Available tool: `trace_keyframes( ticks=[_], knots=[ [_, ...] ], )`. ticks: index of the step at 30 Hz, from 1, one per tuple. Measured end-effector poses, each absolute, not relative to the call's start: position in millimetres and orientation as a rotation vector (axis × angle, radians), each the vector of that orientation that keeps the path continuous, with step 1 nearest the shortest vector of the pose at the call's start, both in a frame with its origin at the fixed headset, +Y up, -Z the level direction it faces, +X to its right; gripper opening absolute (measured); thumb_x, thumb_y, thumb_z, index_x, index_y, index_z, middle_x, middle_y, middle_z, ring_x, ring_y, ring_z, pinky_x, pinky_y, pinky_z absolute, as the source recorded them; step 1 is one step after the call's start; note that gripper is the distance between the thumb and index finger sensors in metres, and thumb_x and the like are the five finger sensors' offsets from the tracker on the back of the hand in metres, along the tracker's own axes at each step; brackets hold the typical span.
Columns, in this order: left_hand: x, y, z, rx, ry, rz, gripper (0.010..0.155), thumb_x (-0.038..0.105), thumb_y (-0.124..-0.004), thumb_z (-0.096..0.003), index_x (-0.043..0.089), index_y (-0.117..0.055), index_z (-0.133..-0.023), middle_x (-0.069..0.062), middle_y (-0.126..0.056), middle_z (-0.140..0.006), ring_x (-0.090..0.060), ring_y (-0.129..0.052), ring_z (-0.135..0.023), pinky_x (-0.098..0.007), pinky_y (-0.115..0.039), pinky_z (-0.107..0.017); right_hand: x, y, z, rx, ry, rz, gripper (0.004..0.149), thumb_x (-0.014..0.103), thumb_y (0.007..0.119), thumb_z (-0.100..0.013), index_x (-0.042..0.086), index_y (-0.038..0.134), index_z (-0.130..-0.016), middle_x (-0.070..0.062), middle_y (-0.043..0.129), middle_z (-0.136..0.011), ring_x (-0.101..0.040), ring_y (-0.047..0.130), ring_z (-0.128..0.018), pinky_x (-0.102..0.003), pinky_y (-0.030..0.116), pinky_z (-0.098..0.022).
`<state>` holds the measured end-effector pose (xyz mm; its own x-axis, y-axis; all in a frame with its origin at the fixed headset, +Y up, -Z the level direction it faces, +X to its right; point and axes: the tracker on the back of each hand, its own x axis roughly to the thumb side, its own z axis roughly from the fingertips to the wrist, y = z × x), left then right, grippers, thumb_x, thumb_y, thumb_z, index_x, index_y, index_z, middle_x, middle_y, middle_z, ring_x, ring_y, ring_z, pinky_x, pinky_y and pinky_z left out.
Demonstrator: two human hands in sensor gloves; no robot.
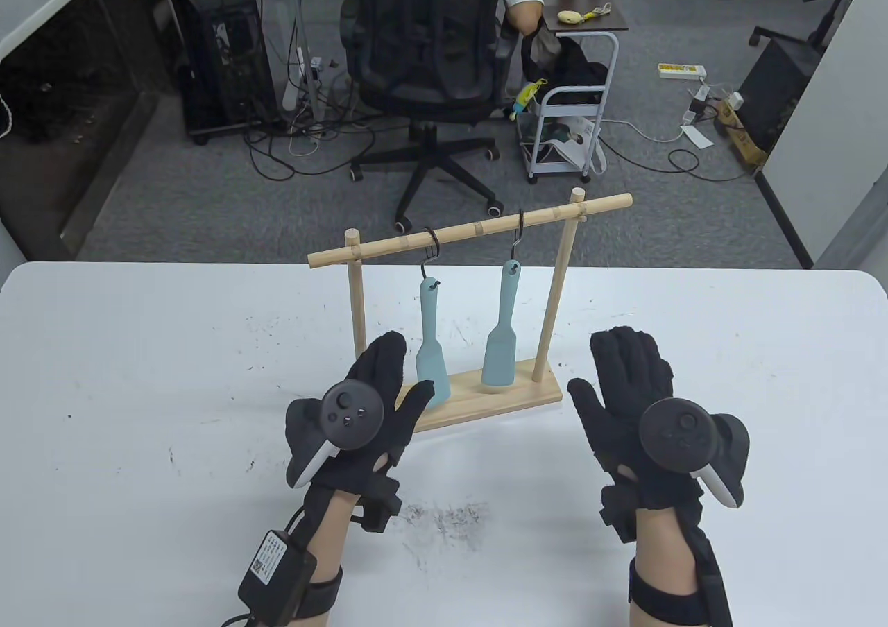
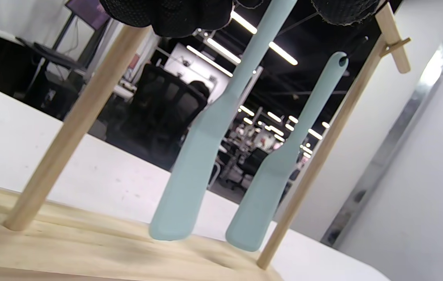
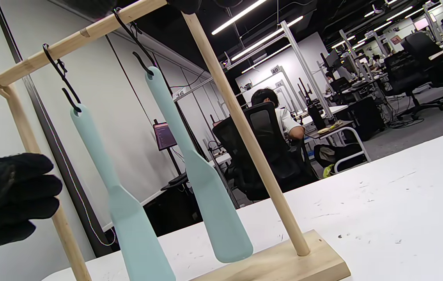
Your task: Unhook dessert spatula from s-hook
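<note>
- Our left hand [image 1: 368, 405] hovers with fingers spread and holding nothing, just in front of the left dessert spatula [image 1: 431, 339], probably to steady its blade.
- Our right hand [image 1: 635, 391] is wide and bare too, beside the wooden rack [image 1: 485, 398] on the worktop [image 1: 139, 377].
- Both spatulas hang from black s-hooks [image 1: 431, 247] on the bamboo rail [image 1: 472, 232], blades just above the base.
</note>
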<state>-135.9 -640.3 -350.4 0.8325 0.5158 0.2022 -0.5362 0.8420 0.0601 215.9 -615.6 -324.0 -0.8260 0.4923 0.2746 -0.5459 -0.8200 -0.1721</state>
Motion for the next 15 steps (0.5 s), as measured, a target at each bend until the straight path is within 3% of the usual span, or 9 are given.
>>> trace_keyframes(
  ticks=[15],
  knots=[
    [-125.5,-643.9,-400.9,-0.050,-0.131,0.904,0.089,0.064,-0.062,-0.0590,0.019,-0.017,-0.122,-0.013,-0.034,-0.129,-0.040,-0.044,-0.118,-0.055,-0.048,-0.087,222.6,-607.2,-314.4,0.334,-0.355,2.497,0.073,0.057,0.068,-0.054,0.017,0.057,-0.113,-0.017,0.048,-0.120,-0.051,0.044,-0.107,-0.067,0.039,-0.073]
  ],
)
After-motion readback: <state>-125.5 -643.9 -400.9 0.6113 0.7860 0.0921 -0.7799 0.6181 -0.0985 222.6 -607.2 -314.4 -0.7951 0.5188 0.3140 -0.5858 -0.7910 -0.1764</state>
